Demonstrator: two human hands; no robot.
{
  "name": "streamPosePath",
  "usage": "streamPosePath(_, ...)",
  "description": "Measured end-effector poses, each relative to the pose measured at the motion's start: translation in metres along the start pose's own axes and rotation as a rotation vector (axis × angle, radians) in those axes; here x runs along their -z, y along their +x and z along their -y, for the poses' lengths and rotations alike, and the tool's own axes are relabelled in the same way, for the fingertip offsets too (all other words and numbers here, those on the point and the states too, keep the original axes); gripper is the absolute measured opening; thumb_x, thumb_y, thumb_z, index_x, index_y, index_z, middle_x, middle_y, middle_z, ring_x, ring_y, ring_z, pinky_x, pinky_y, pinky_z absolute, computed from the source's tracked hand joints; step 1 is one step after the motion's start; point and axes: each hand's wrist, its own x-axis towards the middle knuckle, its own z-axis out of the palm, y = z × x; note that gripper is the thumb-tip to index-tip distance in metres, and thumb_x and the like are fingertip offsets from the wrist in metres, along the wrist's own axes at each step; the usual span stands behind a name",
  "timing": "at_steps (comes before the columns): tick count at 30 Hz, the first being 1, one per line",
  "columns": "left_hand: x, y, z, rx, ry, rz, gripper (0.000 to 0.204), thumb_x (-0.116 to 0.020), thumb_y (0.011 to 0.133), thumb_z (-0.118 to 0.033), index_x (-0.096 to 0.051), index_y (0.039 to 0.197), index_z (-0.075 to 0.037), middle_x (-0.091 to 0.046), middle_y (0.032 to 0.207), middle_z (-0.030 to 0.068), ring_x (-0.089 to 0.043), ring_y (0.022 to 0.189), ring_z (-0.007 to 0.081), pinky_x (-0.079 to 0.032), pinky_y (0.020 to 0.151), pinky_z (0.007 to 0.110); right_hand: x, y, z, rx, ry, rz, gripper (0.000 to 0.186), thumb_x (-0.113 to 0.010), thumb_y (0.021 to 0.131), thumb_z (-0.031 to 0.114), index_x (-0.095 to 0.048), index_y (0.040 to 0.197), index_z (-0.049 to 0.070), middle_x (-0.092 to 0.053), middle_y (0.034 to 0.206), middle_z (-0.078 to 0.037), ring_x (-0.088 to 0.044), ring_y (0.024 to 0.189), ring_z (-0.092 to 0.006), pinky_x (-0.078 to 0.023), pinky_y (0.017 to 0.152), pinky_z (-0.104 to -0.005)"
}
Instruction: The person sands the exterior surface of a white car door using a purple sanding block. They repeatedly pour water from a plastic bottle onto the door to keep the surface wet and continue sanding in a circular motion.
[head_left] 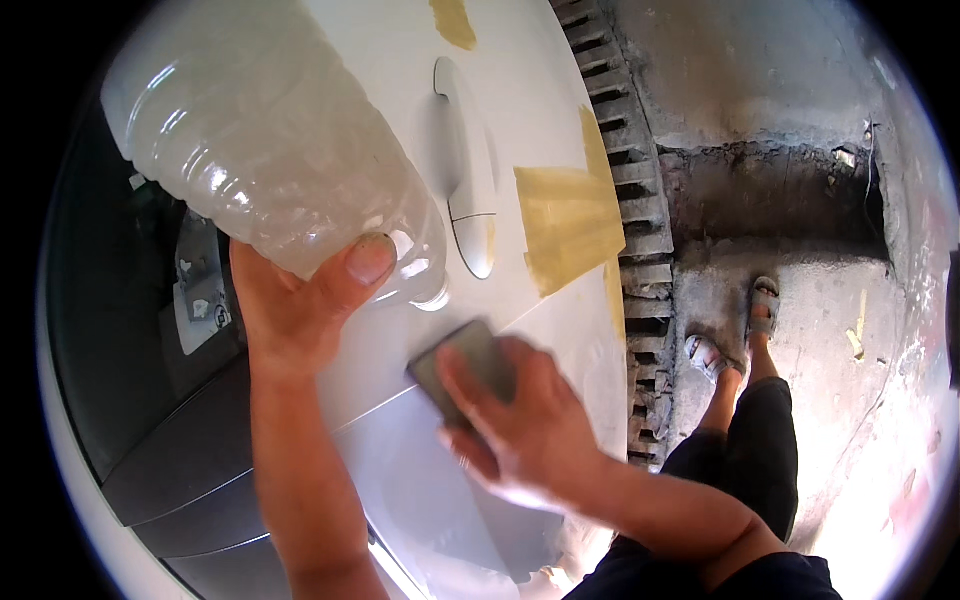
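Observation:
My left hand [310, 300] is closed round a large clear plastic bottle [270, 140] holding cloudy liquid. The bottle is tilted, its mouth pointing down to the right, close above the white car door [390, 350]. Below the mouth, my right hand [530, 420] grips a flat grey-green sanding block [475, 370], its fingers over the top. The block lies against the door panel near a seam and is slightly blurred. Between the bottle and a yellowish filler patch [570, 225] sits the door handle [465, 190].
Dark window glass [130, 330] lies to the left. Another yellowish patch [455, 22] marks the panel at the top. On the right, a slotted drain grating [640, 230] runs beside the car, with a recessed trench [770, 195] beyond. My sandalled feet [735, 340] stand on concrete.

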Motion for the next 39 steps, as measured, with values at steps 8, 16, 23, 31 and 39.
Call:
streamPosePath(8, 0.008, -0.001, 0.009, -0.103, -0.066, -0.06, 0.078, -0.089, 0.068, -0.027, -0.049, 0.128, 0.003, -0.062, 0.111, 0.01, -0.062, 0.099, 0.0201, -0.05, 0.087, 0.034, 0.015, -0.012, -0.081, -0.087, 0.155, -0.064, 0.067, -0.071, 0.082, 0.019, -0.042, 0.141, 0.012, -0.039, 0.133, -0.035, -0.049, 0.118, -0.0497, -0.047, 0.094, -0.0485)
streamPosePath(16, 0.003, -0.006, 0.008, -0.051, -0.123, -0.078, 0.095, -0.088, 0.068, -0.03, -0.033, 0.138, 0.004, -0.057, 0.12, 0.0196, -0.06, 0.109, 0.0328, -0.051, 0.094, 0.047, 0.001, 0.024, -0.106, 0.174, 0.087, -0.069, 0.07, -0.07, 0.084, 0.016, -0.036, 0.145, 0.017, -0.032, 0.142, -0.034, -0.045, 0.122, -0.0476, -0.043, 0.096, -0.0515)
streamPosePath(23, -0.004, 0.001, 0.011, -0.145, -0.003, -0.088, 0.095, -0.084, 0.071, -0.042, -0.034, 0.137, 0.006, -0.058, 0.118, 0.0231, -0.061, 0.107, 0.0354, -0.052, 0.093, 0.049, -0.006, 0.044, -0.09, 0.015, 0.114, -0.141, 0.067, -0.069, 0.085, 0.017, -0.038, 0.144, 0.011, -0.031, 0.142, -0.034, -0.047, 0.12, -0.0499, -0.045, 0.097, -0.0517)
streamPosePath(31, -0.001, 0.01, 0.011, -0.259, 0.184, -0.066, 0.099, -0.076, 0.075, -0.057, -0.035, 0.135, 0.009, -0.06, 0.114, 0.0253, -0.064, 0.101, 0.0368, -0.055, 0.087, 0.048, -0.008, 0.046, -0.07, -0.158, 0.223, -0.19, 0.061, -0.063, 0.089, 0.022, -0.039, 0.143, 0.005, -0.038, 0.131, -0.04, -0.05, 0.11, -0.0523, -0.046, 0.092, -0.0525)
streamPosePath(39, 0.009, 0.015, 0.013, -0.485, 0.146, 0.093, 0.104, -0.072, 0.076, -0.062, -0.029, 0.138, 0.01, -0.056, 0.122, 0.0275, -0.061, 0.106, 0.04, -0.053, 0.091, 0.05, -0.006, 0.055, -0.075, -0.291, 0.313, -0.2, 0.06, -0.064, 0.087, 0.023, -0.043, 0.141, 0.004, -0.04, 0.126, -0.041, -0.05, 0.107, -0.0525, -0.046, 0.093, -0.0524)
